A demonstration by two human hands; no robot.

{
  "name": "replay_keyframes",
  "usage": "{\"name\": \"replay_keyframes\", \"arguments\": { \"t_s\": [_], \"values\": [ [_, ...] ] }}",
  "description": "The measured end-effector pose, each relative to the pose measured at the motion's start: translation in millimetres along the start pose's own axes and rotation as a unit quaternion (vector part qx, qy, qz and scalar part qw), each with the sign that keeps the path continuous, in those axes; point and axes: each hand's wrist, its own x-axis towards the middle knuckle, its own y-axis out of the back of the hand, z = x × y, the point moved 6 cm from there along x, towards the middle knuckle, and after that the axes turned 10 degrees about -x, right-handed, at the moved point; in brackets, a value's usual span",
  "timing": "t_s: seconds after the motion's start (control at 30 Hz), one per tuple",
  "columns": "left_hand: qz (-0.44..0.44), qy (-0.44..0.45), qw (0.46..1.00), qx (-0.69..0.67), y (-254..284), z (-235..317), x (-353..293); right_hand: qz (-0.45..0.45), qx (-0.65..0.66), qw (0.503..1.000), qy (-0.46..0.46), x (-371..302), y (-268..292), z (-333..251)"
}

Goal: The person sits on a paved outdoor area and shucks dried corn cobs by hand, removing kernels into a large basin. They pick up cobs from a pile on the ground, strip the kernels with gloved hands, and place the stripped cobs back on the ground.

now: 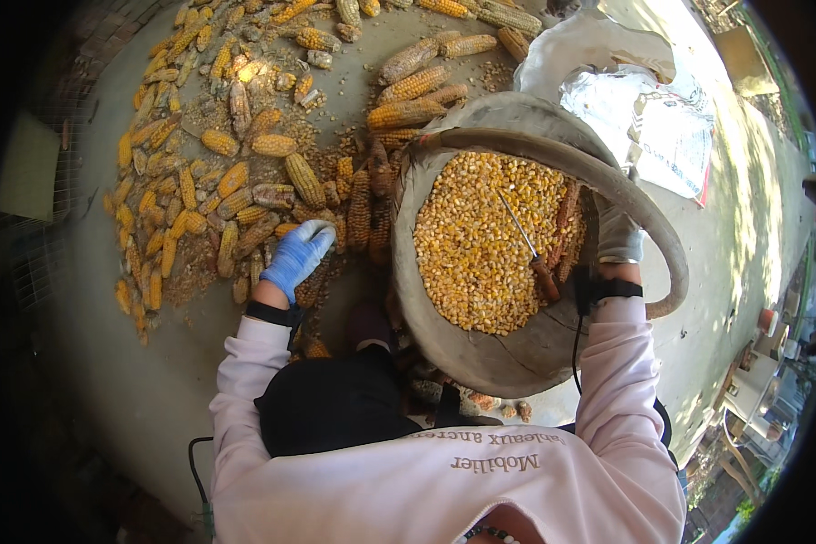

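Observation:
My left hand (297, 258), in a blue and white glove, is at the right side of a spread of corn cobs (231, 204). Its fingers are drawn together; what they hold, if anything, is hidden. My right hand (620, 238), in a greyish-white glove, is at the right rim of a large basket (508, 358), just below the arched handle (598, 172). The handle covers its fingers. Loose yellow kernels (471, 245) fill much of the basket. On them lies a thin metal tool with a wooden handle (545, 279), beside several reddish stripped cobs (568, 231).
More cobs (412, 86) lie beyond the basket, with loose kernels scattered on the concrete floor (186, 363). A white sack (648, 127) rests at the far right. My knee (335, 399) is close to the basket's left side. A cable (578, 354) hangs from my right wrist.

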Motion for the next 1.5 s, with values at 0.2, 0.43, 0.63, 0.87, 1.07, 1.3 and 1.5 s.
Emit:
{"name": "replay_keyframes", "arguments": {
  "t_s": [0.2,0.43,0.63,0.87,1.07,1.3,1.5],
  "values": [
    [0.035,-0.032,0.997,0.053,4,-9,10,-0.095,-0.699,0.709,0.021,13,18,59],
    [0.162,-0.049,0.979,0.115,10,-7,38,-0.132,-0.738,0.661,0.014,-51,-94,65],
    [0.165,-0.04,0.957,0.234,-2,12,36,-0.401,-0.723,0.532,0.184,-129,-152,53],
    [0.23,-0.105,0.936,0.244,16,2,20,-0.204,-0.808,0.545,0.086,-74,-72,22],
    [0.385,-0.101,0.895,0.204,68,-27,-12,-0.315,-0.692,0.639,0.113,-95,-75,5],
    [0.501,0.065,0.819,0.271,143,-54,-23,-0.456,-0.353,0.798,-0.176,-204,-106,5],
    [0.481,0.145,0.843,0.194,164,-58,-9,-0.599,-0.198,0.711,-0.311,-283,-144,-5]
  ]
}}
